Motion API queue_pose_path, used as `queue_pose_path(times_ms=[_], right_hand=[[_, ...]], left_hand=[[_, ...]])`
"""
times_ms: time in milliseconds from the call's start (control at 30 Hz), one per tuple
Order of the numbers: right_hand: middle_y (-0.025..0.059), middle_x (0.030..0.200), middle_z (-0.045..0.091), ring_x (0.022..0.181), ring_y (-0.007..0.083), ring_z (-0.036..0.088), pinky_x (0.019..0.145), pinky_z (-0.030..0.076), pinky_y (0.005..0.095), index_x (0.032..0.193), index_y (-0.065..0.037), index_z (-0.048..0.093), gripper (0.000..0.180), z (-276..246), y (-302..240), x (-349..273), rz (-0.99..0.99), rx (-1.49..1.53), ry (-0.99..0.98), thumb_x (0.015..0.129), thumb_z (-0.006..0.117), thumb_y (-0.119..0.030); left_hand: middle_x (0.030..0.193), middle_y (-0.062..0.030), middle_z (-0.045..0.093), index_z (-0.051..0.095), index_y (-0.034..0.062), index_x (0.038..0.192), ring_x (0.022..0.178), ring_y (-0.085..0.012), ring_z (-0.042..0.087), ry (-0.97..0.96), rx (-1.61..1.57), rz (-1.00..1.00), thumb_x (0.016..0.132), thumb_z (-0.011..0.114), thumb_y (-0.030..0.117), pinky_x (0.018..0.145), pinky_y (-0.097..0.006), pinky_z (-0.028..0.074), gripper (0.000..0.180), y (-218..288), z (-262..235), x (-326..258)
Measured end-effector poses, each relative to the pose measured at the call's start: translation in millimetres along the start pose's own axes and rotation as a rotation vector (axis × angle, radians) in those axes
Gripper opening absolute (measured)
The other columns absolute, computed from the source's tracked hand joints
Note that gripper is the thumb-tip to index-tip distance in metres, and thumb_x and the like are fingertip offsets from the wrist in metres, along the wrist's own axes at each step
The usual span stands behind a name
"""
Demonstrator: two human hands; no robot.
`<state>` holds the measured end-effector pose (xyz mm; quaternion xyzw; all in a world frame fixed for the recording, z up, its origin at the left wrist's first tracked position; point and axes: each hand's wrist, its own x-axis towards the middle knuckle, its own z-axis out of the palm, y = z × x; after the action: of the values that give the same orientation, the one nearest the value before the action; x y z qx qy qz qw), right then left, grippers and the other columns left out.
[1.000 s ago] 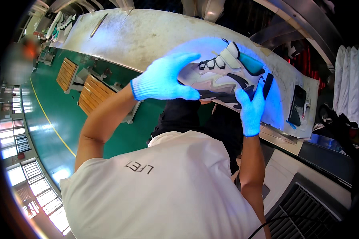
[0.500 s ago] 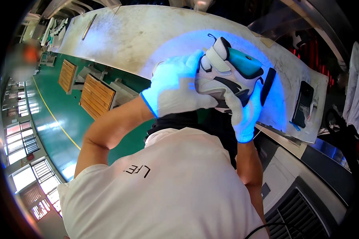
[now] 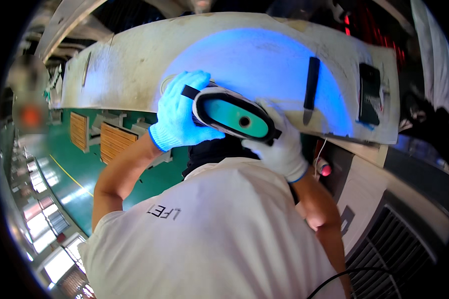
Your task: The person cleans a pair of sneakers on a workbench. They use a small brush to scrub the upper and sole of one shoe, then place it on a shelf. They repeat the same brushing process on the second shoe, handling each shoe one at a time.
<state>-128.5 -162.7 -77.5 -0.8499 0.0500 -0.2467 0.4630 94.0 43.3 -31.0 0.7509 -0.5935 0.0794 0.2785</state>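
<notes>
I hold a sneaker (image 3: 232, 114) in both gloved hands above the edge of a worn white worktable (image 3: 129, 65). Its teal sole with a black rim faces the camera, so the upper is hidden. My left hand (image 3: 177, 113) wraps the heel end and glows blue under a lamp. The toe end rests in my right hand (image 3: 280, 142), gripped from below. A patch of blue light falls on the tabletop behind the shoe.
A black pen-like tool (image 3: 312, 87) and a flat black device (image 3: 369, 92) lie on the table to the right. Wooden slatted pallets (image 3: 112, 140) sit on the green floor at left. A metal grille (image 3: 384, 244) is at lower right, with a small red knob (image 3: 326, 170) near it.
The sneaker has been turned over: its white and grey upper faced the camera before, and the teal sole faces it now. Both hands shifted their hold around it.
</notes>
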Motion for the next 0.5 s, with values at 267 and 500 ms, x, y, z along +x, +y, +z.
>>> queue_pose_path(times_ms=[267,500], right_hand=[[0.0244,0.127,0.078,0.112,0.0406,0.079,0.096,0.063,0.0428,0.145,-0.005,0.072,0.074,-38.3,7.1,23.1,0.090,0.063,-0.213,0.077,0.101,-0.016],[0.0209,0.126,0.080,0.106,0.0353,0.082,0.094,0.065,0.0428,0.141,-0.008,0.077,0.072,-43.4,33.3,39.9,0.013,0.133,-0.334,0.073,0.099,-0.010]], left_hand=[[0.123,-0.0195,0.074,0.067,0.0013,0.134,0.111,-0.0426,0.072,-0.024,-0.066,-0.009,0.057,0.109,0.051,0.097,-0.052,0.058,0.100,11.1,7.4,11.8],[0.112,-0.0180,0.075,0.075,0.0027,0.117,0.099,-0.0377,0.074,-0.094,-0.224,-0.077,0.058,0.109,0.045,0.088,-0.048,0.058,0.080,21.1,7.2,26.1]])
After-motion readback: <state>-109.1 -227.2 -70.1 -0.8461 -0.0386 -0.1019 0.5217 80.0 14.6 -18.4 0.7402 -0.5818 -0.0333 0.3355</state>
